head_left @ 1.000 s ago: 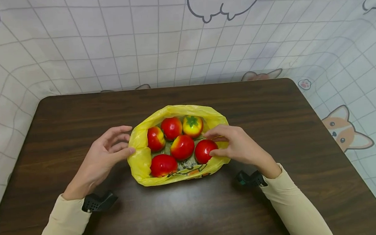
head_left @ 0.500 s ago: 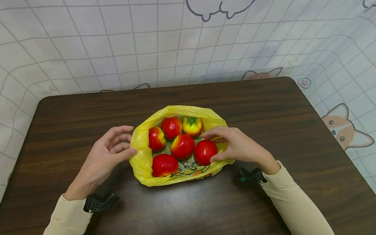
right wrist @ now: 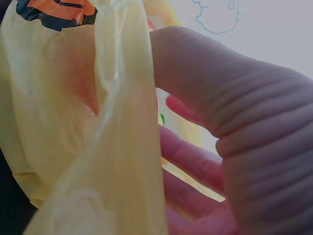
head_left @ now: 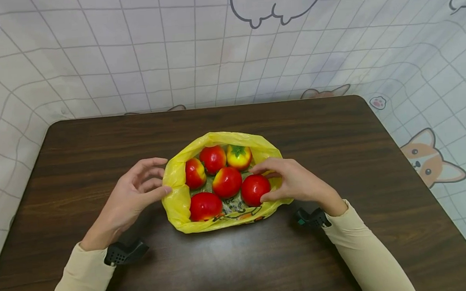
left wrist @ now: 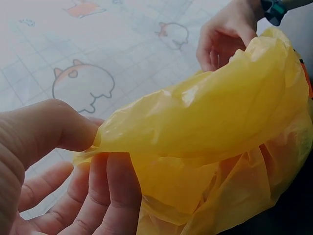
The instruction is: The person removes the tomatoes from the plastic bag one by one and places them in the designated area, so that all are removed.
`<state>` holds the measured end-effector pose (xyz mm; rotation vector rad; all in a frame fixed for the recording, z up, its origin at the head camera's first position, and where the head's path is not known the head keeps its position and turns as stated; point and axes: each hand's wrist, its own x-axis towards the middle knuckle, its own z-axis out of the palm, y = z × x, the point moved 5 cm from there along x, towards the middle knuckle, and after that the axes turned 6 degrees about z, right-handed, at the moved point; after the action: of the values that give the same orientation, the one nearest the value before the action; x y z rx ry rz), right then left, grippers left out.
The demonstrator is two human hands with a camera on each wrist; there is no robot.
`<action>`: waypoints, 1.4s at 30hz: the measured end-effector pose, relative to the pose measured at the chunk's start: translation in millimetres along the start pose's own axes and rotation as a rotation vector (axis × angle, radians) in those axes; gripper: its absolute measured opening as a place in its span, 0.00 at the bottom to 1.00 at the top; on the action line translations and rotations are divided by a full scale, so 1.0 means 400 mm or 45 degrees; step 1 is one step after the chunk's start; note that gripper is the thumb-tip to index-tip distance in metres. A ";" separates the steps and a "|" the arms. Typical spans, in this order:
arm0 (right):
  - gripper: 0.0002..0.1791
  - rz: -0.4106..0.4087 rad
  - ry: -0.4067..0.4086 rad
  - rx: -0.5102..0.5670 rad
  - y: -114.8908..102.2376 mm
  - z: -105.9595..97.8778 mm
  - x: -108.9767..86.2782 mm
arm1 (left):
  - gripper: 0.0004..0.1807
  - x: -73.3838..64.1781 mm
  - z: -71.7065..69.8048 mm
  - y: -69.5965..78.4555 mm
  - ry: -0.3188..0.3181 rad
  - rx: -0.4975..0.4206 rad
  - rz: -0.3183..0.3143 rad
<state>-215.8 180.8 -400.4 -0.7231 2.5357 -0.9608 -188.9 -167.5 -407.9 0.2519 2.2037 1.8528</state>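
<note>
At the table (head_left: 230, 267), left hand (head_left: 127, 195) pinches bag (head_left: 175, 204), right hand (head_left: 294, 177) seemingly fruit (head_left: 254, 191).

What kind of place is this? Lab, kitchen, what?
Probably an indoor recording station, not a working kitchen: a dark wood-grain table, a wrinkled, grid-patterned backdrop with cartoon animals, and black wrist cameras on the person.

Bag (head_left: 176, 178): yellow; print (right wrist: 63, 14) on its side orange and black. Fruits (head_left: 255, 190): red, some with yellow patches — one mostly yellow with a green leaf top (head_left: 238, 151). Table (head_left: 238, 267): dark brown, streaked wood grain. Backdrop (head_left: 174, 57): white, grey grid lines, orange-and-white dog (head_left: 432, 158), pink paw print (head_left: 378, 102). Sleeves (head_left: 80, 273): plain cream — wrist cameras (head_left: 126, 252) black.
</note>
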 end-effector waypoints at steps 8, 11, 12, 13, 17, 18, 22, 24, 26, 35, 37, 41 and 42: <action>0.32 0.004 0.056 -0.011 -0.009 -0.019 -0.005 | 0.34 0.008 -0.009 0.000 0.000 0.008 -0.001; 0.31 0.020 0.072 -0.013 -0.011 -0.026 -0.005 | 0.34 0.012 -0.013 -0.003 0.000 0.017 -0.005; 0.31 0.020 0.075 -0.013 -0.011 -0.027 -0.004 | 0.34 0.013 -0.014 -0.004 0.000 0.020 -0.007; 0.31 0.018 0.079 -0.011 -0.012 -0.028 -0.005 | 0.34 0.013 -0.014 -0.003 0.000 0.024 -0.008; 0.31 -0.010 0.107 0.023 -0.016 -0.035 -0.007 | 0.34 0.011 -0.015 -0.001 0.000 0.034 -0.009; 0.31 -0.016 0.114 0.033 -0.017 -0.037 -0.008 | 0.34 0.011 -0.016 -0.001 0.000 0.032 -0.008; 0.31 -0.035 0.133 0.063 -0.021 -0.044 -0.012 | 0.34 0.010 -0.017 0.001 -0.001 0.035 -0.003; 0.31 -0.034 0.140 0.079 -0.023 -0.048 -0.015 | 0.34 0.009 -0.017 0.002 0.000 0.037 -0.005; 0.31 -0.029 0.146 0.099 -0.024 -0.053 -0.017 | 0.35 0.008 -0.018 0.003 0.003 0.047 -0.009; 0.32 -0.104 0.228 0.181 -0.026 -0.080 -0.032 | 0.34 0.010 -0.015 0.001 -0.017 0.046 -0.007; 0.33 -0.134 0.250 0.195 -0.025 -0.087 -0.036 | 0.34 0.010 -0.015 0.001 -0.020 0.046 -0.003; 0.34 -0.196 0.290 0.219 -0.026 -0.102 -0.044 | 0.34 0.010 -0.016 0.004 -0.032 0.032 0.016; 0.34 -0.207 0.301 0.221 -0.027 -0.106 -0.045 | 0.34 0.010 -0.016 0.005 -0.033 0.030 0.021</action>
<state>-217.4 206.0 -360.4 -0.8158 2.5765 -1.3770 -194.6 -171.8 -405.2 0.2975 2.2138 1.8221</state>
